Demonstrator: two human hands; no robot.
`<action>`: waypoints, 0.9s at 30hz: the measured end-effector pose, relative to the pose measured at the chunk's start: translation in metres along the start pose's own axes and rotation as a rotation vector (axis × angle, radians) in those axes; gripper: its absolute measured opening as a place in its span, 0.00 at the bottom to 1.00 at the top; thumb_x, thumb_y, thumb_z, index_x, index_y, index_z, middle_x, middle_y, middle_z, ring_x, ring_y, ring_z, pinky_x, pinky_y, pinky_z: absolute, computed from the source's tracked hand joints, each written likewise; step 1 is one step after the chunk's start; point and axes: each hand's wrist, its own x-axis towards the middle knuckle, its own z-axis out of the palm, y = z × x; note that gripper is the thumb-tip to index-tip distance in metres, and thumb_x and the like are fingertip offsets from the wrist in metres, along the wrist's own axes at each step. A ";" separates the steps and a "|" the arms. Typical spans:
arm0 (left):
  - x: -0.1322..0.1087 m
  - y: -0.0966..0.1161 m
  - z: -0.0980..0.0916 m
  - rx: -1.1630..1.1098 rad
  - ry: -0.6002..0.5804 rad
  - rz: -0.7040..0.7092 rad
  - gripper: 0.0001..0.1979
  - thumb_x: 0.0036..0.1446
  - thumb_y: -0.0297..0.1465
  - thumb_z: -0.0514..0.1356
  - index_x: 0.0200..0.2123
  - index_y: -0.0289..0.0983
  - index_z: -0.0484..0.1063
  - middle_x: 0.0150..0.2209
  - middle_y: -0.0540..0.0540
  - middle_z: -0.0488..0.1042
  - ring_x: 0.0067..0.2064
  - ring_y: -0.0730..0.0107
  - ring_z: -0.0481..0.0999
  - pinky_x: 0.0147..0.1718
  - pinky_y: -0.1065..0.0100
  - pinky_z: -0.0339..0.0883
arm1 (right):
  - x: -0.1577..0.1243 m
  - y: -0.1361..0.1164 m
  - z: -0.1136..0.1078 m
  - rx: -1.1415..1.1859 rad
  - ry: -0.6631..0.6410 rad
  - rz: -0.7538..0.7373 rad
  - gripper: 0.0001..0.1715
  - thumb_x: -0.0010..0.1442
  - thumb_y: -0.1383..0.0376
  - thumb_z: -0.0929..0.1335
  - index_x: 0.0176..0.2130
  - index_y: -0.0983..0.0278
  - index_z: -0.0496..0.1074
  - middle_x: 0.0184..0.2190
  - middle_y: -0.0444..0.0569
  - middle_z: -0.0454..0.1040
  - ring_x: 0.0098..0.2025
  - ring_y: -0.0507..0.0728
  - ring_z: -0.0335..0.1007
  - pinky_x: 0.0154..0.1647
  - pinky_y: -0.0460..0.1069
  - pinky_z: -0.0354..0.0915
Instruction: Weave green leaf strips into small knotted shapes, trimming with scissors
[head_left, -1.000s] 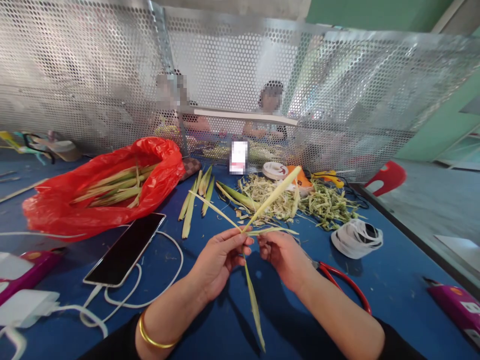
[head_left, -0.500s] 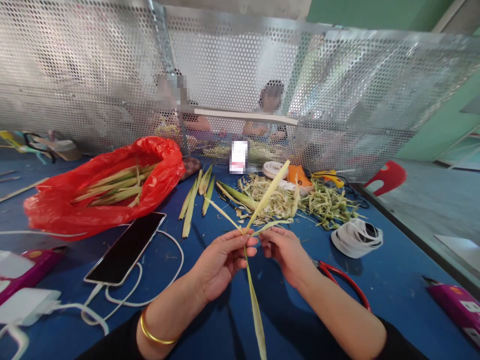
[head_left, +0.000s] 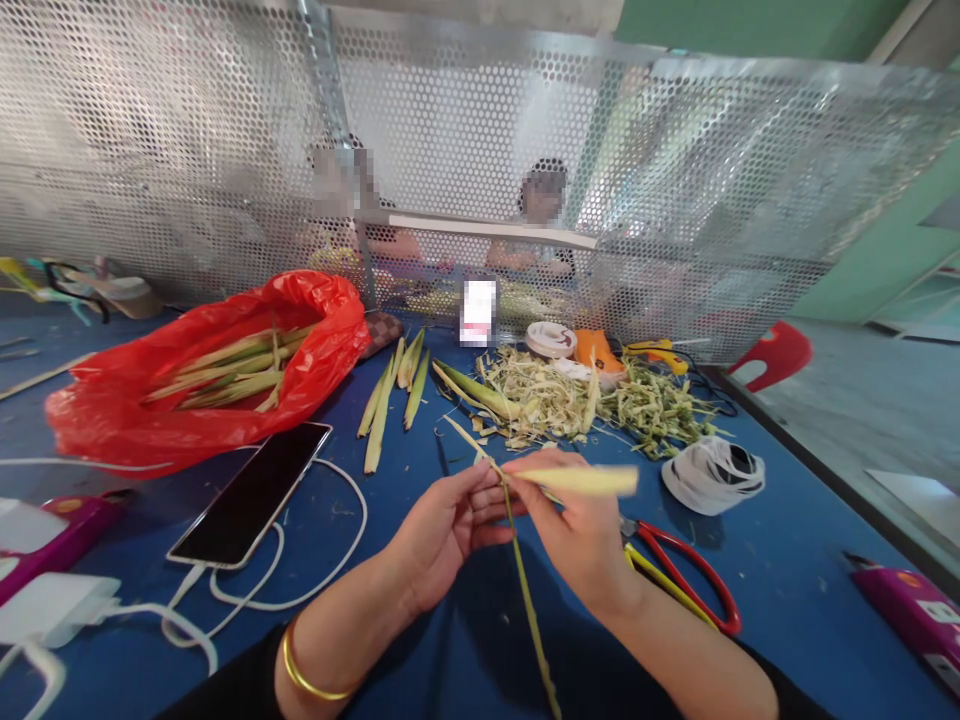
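Observation:
My left hand point(head_left: 442, 535) pinches the crossing of long leaf strips near the middle of the table. One narrow green leaf strip point(head_left: 529, 605) hangs from there toward me, and a thin tip point(head_left: 465, 438) points up and left. Beside it, my right hand point(head_left: 581, 535) is closed on a broad pale yellow leaf strip point(head_left: 589, 481), which lies across its fingers and points right. The exact crossing is partly hidden by fingertips. Pliers point(head_left: 694, 570) with a red and a yellow handle lie just beyond my right wrist.
A red plastic bag point(head_left: 112, 420) of leaves and a phone point(head_left: 251, 495) with white cables lie left. Loose leaves point(head_left: 382, 415), leaf scraps point(head_left: 540, 390), a tape roll point(head_left: 551, 340) and a white ribbon coil point(head_left: 712, 475) lie ahead. Behind a perforated metal screen point(head_left: 465, 120) sit two people.
My right hand has moved over the crossing and folded the pale strip from upright down to the right. The pliers' yellow handle has come into sight. My left hand stays nearly in place.

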 end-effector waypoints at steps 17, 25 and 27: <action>0.000 0.009 -0.002 -0.046 0.124 0.197 0.11 0.52 0.24 0.62 0.41 0.33 0.73 0.44 0.41 0.77 0.40 0.69 0.78 0.30 0.77 0.72 | 0.000 0.000 -0.005 0.045 -0.251 0.219 0.08 0.60 0.60 0.65 0.32 0.61 0.71 0.26 0.46 0.74 0.27 0.55 0.70 0.27 0.48 0.63; 0.003 0.009 -0.006 -0.003 0.276 0.161 0.12 0.47 0.27 0.66 0.38 0.36 0.75 0.38 0.46 0.79 0.34 0.76 0.77 0.25 0.80 0.66 | 0.005 0.006 -0.010 -0.145 -0.444 0.177 0.10 0.61 0.64 0.62 0.28 0.61 0.67 0.23 0.43 0.70 0.24 0.53 0.66 0.25 0.46 0.56; 0.005 0.009 -0.007 0.012 0.299 0.150 0.12 0.47 0.26 0.66 0.37 0.35 0.75 0.35 0.47 0.79 0.30 0.79 0.74 0.23 0.81 0.63 | 0.007 0.008 -0.015 -0.310 -0.419 0.009 0.10 0.62 0.66 0.61 0.31 0.61 0.68 0.27 0.45 0.71 0.28 0.54 0.67 0.28 0.47 0.56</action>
